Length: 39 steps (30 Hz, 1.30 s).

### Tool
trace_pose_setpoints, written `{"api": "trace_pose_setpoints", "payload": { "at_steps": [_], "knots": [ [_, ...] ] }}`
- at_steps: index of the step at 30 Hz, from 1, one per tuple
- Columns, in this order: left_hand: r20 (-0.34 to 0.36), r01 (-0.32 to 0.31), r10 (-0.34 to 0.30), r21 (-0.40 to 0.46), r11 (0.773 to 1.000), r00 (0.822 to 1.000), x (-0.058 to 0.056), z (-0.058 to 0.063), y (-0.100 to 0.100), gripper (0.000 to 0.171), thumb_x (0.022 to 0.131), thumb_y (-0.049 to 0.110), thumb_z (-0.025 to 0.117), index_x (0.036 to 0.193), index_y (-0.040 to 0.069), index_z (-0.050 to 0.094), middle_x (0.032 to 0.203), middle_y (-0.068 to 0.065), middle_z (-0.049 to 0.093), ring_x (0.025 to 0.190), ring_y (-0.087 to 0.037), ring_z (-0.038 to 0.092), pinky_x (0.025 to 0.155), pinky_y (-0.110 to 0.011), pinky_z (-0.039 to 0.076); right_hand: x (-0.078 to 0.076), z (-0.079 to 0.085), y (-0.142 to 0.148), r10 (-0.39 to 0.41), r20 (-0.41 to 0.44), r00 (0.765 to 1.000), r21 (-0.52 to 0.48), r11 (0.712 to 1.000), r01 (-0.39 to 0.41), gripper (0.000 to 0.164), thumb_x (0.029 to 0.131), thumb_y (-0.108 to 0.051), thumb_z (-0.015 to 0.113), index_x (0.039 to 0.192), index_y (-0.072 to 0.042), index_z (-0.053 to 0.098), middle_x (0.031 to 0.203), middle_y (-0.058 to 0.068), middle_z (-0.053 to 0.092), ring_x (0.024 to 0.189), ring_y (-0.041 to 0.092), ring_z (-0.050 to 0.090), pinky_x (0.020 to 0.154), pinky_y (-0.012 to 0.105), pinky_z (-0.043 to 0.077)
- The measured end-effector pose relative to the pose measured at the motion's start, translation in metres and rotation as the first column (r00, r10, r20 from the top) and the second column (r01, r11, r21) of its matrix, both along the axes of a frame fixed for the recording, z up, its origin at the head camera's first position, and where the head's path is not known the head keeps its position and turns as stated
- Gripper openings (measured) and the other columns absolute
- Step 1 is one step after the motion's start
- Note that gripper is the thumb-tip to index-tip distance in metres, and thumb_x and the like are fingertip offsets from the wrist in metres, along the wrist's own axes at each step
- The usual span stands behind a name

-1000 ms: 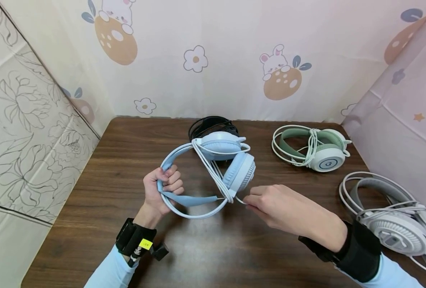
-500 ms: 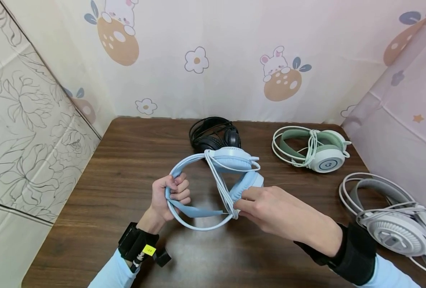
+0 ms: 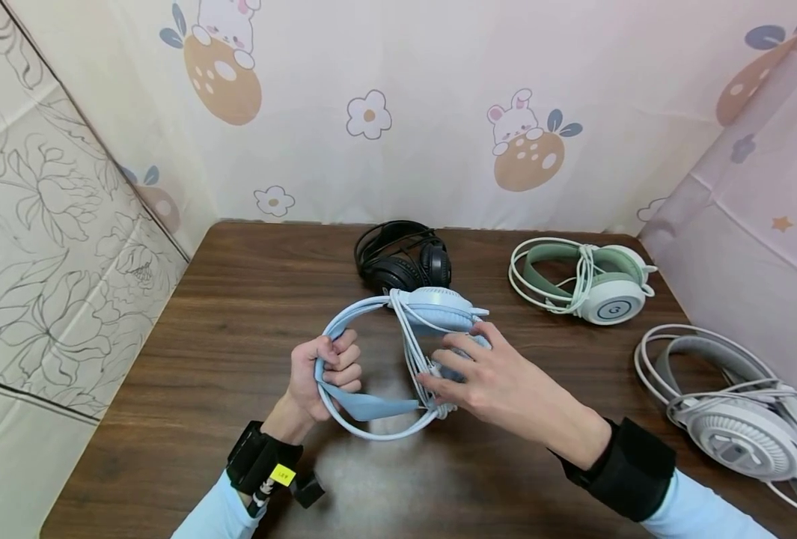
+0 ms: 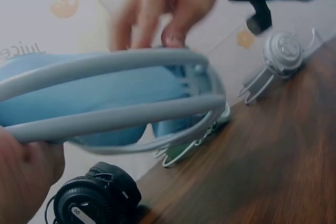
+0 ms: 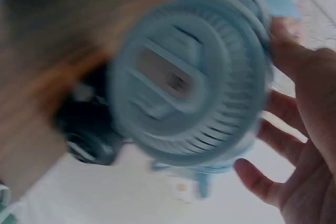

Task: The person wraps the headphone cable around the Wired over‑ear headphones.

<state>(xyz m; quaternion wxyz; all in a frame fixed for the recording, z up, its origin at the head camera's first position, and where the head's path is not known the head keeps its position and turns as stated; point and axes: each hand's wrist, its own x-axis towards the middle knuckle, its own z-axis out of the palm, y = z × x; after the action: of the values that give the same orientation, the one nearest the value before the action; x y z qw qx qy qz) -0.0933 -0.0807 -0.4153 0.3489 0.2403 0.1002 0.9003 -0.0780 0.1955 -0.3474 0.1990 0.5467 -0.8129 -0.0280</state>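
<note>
Light-blue headphones (image 3: 438, 305) are held up above the brown table, with their cord wound round the headband and ear cups. My left hand (image 3: 322, 372) grips the padded headband at its left side. Over the nearer ear cup lies my right hand (image 3: 502, 382), its fingers spread and touching the cup and the wound cord. That ear cup (image 5: 184, 82) fills the middle of the right wrist view, with the fingers around its edge. In the left wrist view the headband (image 4: 115, 114) crosses in front of the blurred right hand.
Black headphones (image 3: 405, 262) lie just behind the blue pair. Green-and-white headphones (image 3: 610, 299) stand at the back right. White-grey headphones (image 3: 735, 438) with a bundled cord are at the right edge. A patterned cloth (image 3: 438, 150) hangs behind the table (image 3: 236, 299).
The blue headphones have moved slightly right and toward me, uncovering the black pair. My right hand has gone from pinching the cord's end to spreading its fingers over the nearer ear cup.
</note>
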Motion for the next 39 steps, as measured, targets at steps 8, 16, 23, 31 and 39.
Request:
{"api": "trace_pose_setpoints", "payload": {
  "at_steps": [8, 16, 23, 31, 39],
  "knots": [
    [0.046, 0.000, -0.002, 0.034, 0.999, 0.999, 0.000, 0.000, 0.002, 0.020, 0.081, 0.005, 0.038, 0.073, 0.015, 0.023, 0.060, 0.007, 0.018, 0.046, -0.005, 0.019, 0.045, -0.017, 0.014, -0.006, -0.028, 0.008, -0.003, 0.014, 1.000, -0.013, 1.000, 0.003, 0.043, 0.096, -0.043, 0.049, 0.138, -0.033, 0.053, 0.102, 0.000, 0.058, 0.099, 0.019, 0.055, 0.094, 0.053, 0.045],
    [0.176, -0.091, 0.168, -0.377, 0.922, 0.970, 0.013, -0.015, 0.037, 0.018, 0.087, 0.003, 0.038, 0.076, 0.017, 0.040, 0.063, 0.008, 0.027, 0.051, -0.002, 0.032, 0.052, -0.017, 0.025, -0.002, -0.023, 0.040, -0.024, 0.275, 0.961, 0.037, 0.999, 0.014, 0.017, 0.084, -0.046, 0.066, 0.098, -0.036, 0.066, 0.091, -0.008, 0.049, 0.087, 0.012, 0.040, 0.082, 0.040, 0.033],
    [0.092, -0.074, 0.274, -0.838, 0.540, 0.957, 0.027, -0.026, 0.066, 0.028, 0.090, 0.015, 0.062, 0.113, 0.000, 0.059, 0.088, 0.002, 0.063, 0.082, -0.008, 0.063, 0.075, -0.023, 0.052, -0.009, -0.027, 0.076, -0.026, 0.251, 0.968, 0.096, 0.995, 0.002, 0.014, 0.073, -0.039, 0.076, 0.077, -0.038, 0.062, 0.084, -0.009, 0.043, 0.084, 0.013, 0.043, 0.090, 0.052, 0.041],
    [-0.110, -0.147, 0.114, -0.906, 0.397, 0.987, 0.047, -0.025, 0.049, 0.054, 0.095, 0.014, 0.057, 0.141, -0.009, 0.040, 0.132, -0.025, 0.057, 0.122, -0.029, 0.059, 0.102, -0.042, 0.049, -0.049, -0.043, 0.101, 0.114, 0.061, 0.992, 0.228, 0.966, -0.125, 0.018, 0.060, -0.036, 0.081, 0.068, -0.031, 0.066, 0.087, -0.001, 0.052, 0.086, 0.021, 0.047, 0.088, 0.045, 0.043],
    [-0.840, -0.816, 0.041, -0.536, -0.218, 0.541, 0.056, -0.025, -0.004, 0.041, 0.087, 0.018, 0.072, 0.126, 0.013, 0.064, 0.130, -0.005, 0.064, 0.117, -0.023, 0.064, 0.090, -0.036, 0.056, -0.107, -0.059, 0.123, 0.179, -0.084, 0.980, 0.324, 0.935, -0.143, 0.018, 0.055, -0.022, 0.083, 0.066, -0.024, 0.068, 0.097, 0.007, 0.061, 0.099, 0.027, 0.060, 0.098, 0.046, 0.048]
  ]
}}
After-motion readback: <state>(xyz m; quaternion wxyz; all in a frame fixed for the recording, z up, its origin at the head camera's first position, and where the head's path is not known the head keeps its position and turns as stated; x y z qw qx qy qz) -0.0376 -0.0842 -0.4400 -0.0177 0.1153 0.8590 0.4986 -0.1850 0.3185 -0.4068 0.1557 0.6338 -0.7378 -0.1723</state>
